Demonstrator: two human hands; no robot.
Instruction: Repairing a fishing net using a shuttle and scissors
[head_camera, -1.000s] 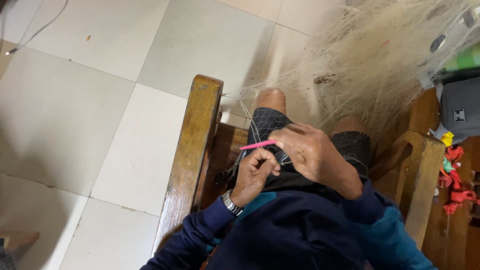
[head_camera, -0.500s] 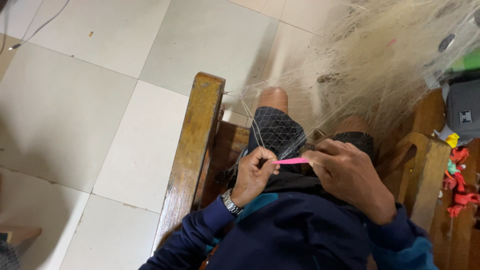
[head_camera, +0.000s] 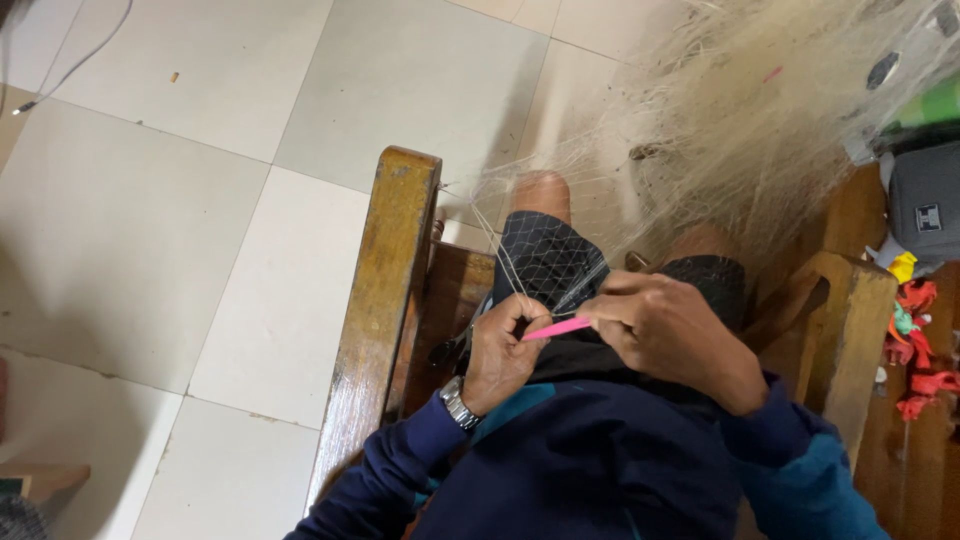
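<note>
Pale tiled floor (head_camera: 200, 200): large square tiles, filling the left of the view.

Heap of fine pale monofilament fishing net (head_camera: 770, 110): piled at upper right, its mesh trailing down across the person's knees to both hands.

Worn brown wooden chair armrest (head_camera: 385, 300): just beside the left hand.

Grey fabric pouch (head_camera: 925, 200) and red scraps (head_camera: 920, 350): at the right edge, well apart from the hands.

Right hand (head_camera: 670, 330): knuckles up over the lap, fingers clenched on the pink plastic netting needle (head_camera: 555, 328).

Left hand (head_camera: 500, 345): wrist with a metal watch (head_camera: 458, 403), fingers curled, pinching taut net strands at the needle's tip.

Risk, as a judgement: the thin strands could slip from the left pinch if tension slackens, or the needle could snag neighbouring mesh and tangle.
</note>
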